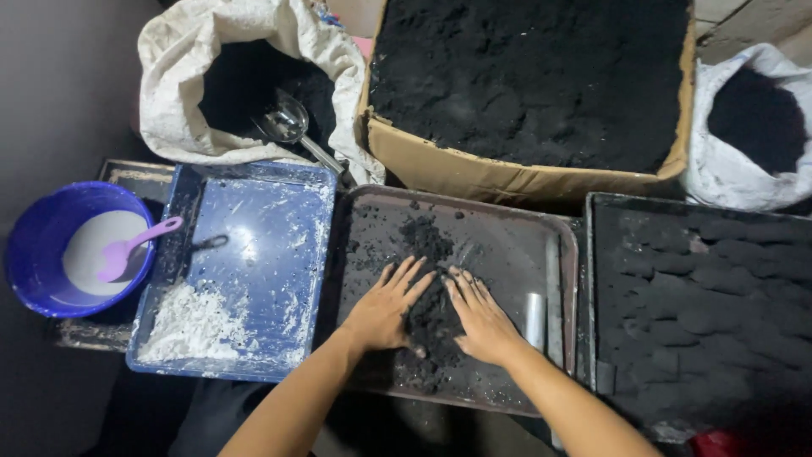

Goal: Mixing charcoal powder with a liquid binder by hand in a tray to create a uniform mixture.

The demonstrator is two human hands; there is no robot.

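Observation:
My left hand (385, 306) and my right hand (479, 315) lie flat, fingers spread, on either side of a heap of black powdery mix (431, 317) in a dark metal tray (474, 216). Both palms press against the heap from the sides and hold nothing. More black crumbs (423, 237) are scattered toward the tray's far side. A short metal tube (534, 309) lies in the tray just right of my right hand.
Left is a blue tray (279, 178) with white powder (190, 326), and a purple bowl (38, 245) with white paste and a pink spoon (135, 245). Behind: a white sack (169, 76) with a metal scoop (288, 123), a cardboard box (474, 173), another sack (727, 173). Right, a black tray (702, 313) of formed lumps.

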